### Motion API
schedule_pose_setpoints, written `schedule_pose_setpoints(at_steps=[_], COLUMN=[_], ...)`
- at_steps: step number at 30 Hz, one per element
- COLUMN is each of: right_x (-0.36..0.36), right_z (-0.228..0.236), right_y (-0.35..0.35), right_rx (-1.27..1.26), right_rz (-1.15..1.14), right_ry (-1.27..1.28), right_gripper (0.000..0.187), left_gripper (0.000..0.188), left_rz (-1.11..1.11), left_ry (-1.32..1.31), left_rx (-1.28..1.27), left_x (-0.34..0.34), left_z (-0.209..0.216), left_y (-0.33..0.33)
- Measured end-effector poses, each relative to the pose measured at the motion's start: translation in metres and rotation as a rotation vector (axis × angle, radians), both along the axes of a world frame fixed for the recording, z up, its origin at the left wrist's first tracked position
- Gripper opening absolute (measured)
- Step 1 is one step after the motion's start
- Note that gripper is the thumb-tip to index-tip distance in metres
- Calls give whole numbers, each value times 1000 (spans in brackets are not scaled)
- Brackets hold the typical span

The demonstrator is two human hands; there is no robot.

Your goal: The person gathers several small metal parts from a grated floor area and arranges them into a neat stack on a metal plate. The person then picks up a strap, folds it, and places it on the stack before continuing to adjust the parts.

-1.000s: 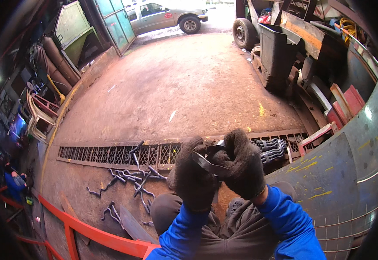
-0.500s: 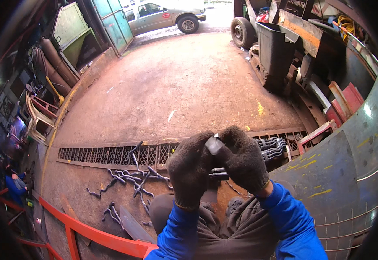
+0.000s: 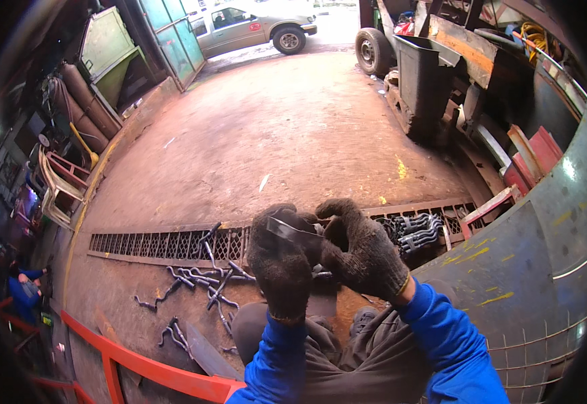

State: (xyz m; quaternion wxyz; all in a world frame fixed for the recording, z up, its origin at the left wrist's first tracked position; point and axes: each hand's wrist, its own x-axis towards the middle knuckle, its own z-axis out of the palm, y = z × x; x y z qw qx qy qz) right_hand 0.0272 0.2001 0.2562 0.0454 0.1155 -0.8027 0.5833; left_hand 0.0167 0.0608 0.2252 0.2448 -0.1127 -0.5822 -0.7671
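Both my hands wear dark knitted gloves and meet in front of my lap. My left hand (image 3: 281, 266) is closed on a thin grey strip (image 3: 295, 233), which lies across its fingers and points toward the right hand. Curled beside it, my right hand (image 3: 367, 252) has thumb and forefinger bent into a loop near the strip's end. What its fingertips grip is hidden. Below and to the left, several bent metal rods (image 3: 216, 286) lie loosely on the floor. A stack of similar bent rods (image 3: 418, 231) sits at the right, by the drain grate.
A metal drain grate (image 3: 165, 244) crosses the floor ahead. Close on my left runs a red metal frame (image 3: 152, 372); a large grey metal sheet (image 3: 508, 262) stands at my right. Farther off are a black bin (image 3: 428, 84), a tyre (image 3: 373, 51) and a parked pickup (image 3: 239, 30).
My hands have moved slightly apart, the left one leftward. The grey piece between the fingertips now shows as a long strip across the left hand.
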Motion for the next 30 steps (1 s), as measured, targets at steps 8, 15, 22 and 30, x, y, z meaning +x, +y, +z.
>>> schedule_pose_setpoints(at_steps=[8,15,22,30], right_x=[-2,-1,-1,-8], right_z=[-5,-1,-9,-8], right_y=[2,1,-1,6], right_rx=[-45,-105,-363,-170], right_rz=[269,295,339,224], right_ry=[-52,-169,-264,-333], right_gripper=[30,28,33,23], left_gripper=[19,20,20,26], left_rz=[6,-81,-102,-136], left_ry=[-326,-183,-281,-398], left_rx=[200,316,82,182], left_x=[5,2,4,0], left_z=[29,13,9,5], left_y=[-16,-39,-17,-24])
